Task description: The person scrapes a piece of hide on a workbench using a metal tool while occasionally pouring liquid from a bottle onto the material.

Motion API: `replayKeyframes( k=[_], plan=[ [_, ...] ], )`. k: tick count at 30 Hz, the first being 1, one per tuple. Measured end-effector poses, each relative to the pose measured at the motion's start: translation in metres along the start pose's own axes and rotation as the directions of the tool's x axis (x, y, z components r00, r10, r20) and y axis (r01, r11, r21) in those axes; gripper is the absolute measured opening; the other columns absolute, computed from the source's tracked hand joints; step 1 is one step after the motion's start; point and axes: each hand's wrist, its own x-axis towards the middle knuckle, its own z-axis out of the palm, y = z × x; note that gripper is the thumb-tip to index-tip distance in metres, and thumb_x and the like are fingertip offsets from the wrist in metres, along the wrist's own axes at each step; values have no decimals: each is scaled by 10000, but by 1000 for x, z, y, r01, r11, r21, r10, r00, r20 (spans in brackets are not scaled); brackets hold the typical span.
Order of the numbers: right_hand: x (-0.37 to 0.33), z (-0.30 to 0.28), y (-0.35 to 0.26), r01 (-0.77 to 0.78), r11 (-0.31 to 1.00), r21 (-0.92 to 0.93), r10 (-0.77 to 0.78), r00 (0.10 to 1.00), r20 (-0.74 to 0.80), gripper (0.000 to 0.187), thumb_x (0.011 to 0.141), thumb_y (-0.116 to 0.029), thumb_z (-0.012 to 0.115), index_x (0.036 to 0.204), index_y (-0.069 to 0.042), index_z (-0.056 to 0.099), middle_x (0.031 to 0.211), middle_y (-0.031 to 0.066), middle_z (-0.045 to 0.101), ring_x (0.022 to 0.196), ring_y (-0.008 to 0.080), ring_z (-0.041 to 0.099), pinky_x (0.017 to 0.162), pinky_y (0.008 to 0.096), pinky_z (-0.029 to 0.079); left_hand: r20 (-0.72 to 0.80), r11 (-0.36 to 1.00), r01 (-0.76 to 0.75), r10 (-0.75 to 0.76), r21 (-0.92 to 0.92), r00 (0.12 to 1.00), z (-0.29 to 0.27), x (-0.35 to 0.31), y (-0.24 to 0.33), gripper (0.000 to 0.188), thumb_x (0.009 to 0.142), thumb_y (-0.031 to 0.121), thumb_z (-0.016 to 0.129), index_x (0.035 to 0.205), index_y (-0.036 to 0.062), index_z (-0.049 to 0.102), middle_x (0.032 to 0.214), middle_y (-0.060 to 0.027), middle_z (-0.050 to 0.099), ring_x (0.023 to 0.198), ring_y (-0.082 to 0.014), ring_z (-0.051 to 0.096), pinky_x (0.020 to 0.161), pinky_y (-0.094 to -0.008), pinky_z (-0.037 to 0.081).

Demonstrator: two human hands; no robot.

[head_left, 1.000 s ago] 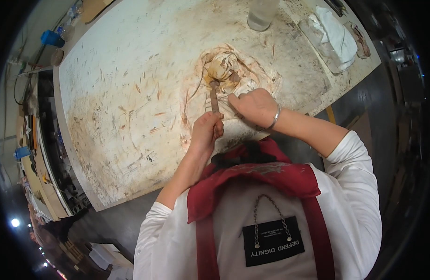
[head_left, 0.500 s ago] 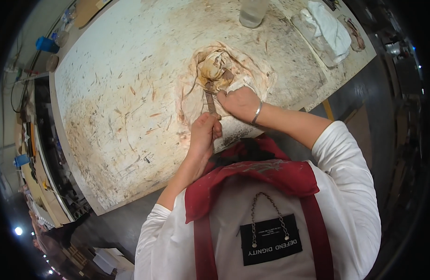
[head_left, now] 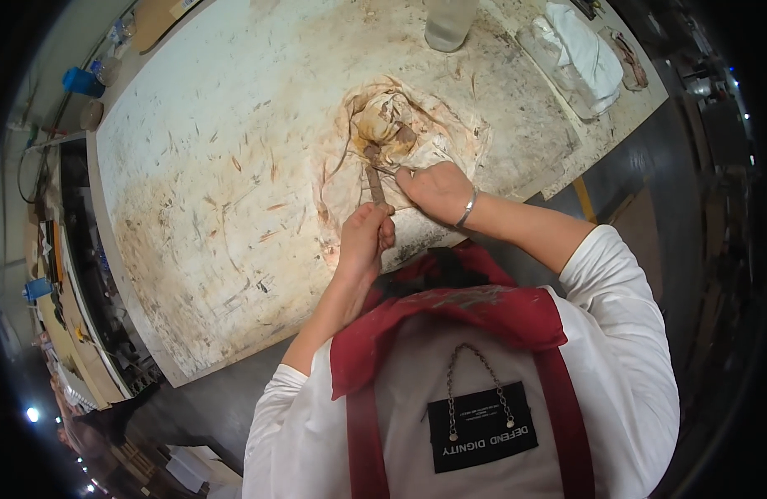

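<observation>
My left hand [head_left: 367,237] is closed round the lower end of a narrow brown strip [head_left: 375,185]. The strip points away from me, its far end beside a yellowish-brown, rounded bundle [head_left: 375,123]. Just right of the strip, my right hand [head_left: 437,190] is closed, thumb toward the strip. A thin dark thing shows at its fingertips, too small to name. Both strip and bundle lie on a crumpled, stained cream cloth [head_left: 462,137] spread on the table. The right fingers are mostly hidden under the hand.
The broad, stained pale table [head_left: 200,191] has its near edge by my apron. A clear container [head_left: 448,25] stands at the far side. To the right lie a clear plastic box [head_left: 558,71] and a white cloth [head_left: 587,58]. A blue container [head_left: 84,81] is at far left.
My right hand has shifted slightly right and toward me, away from the strip, uncovering more of the cloth and bundle. My left hand stays nearly still on the strip.
</observation>
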Motion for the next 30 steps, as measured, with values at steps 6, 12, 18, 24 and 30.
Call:
replayKeyframes(
  k=[6, 12, 18, 24, 30],
  plan=[
    [-10, -25, -15, 54, 996, 76, -60, 994, 86, 130, 792, -130, 464, 868, -32, 505, 590, 126, 605, 548, 300, 618, 481, 410, 473, -12, 993, -71, 73, 97, 997, -14, 7, -16, 137, 849, 120, 531, 743, 36, 551, 513, -4, 441, 436, -104, 380, 430, -234, 314],
    [6, -13, 2, -9, 1000, 24, 7, 997, 79, 122, 776, -120, 468, 856, -38, 510, 599, 139, 607, 552, 301, 614, 476, 419, 462, 45, 998, -36, 34, 46, 998, -9, -3, -13, 148, 881, 155, 523, 840, 12, 535, 521, 1, 439, 421, -91, 365, 404, -217, 281],
    [-17, -52, -4, -18, 995, 94, 11, 998, 68, 131, 748, -127, 504, 849, -45, 509, 606, 118, 609, 559, 296, 612, 471, 415, 453, 70, 999, 47, -47, 1, 996, -13, -10, -20, 167, 878, 188, 561, 832, 30, 534, 569, -6, 471, 480, -84, 412, 454, -204, 320],
    [-28, -25, -10, 142, 989, 29, -145, 982, 121, 105, 766, -149, 490, 831, -68, 505, 590, 102, 603, 538, 276, 612, 442, 399, 446, 18, 997, 77, -77, 29, 997, -9, -4, -16, 193, 859, 159, 542, 976, 7, 564, 637, -31, 544, 533, -100, 474, 514, -209, 386],
    [2, -11, -7, 96, 995, -7, -96, 995, -10, 128, 797, -162, 474, 866, -59, 505, 593, 104, 604, 540, 293, 611, 452, 395, 460, -14, 999, -37, 36, -16, 999, -13, 1, -19, 183, 881, 118, 486, 928, -50, 544, 564, -36, 514, 460, -109, 455, 452, -217, 372]
  ],
)
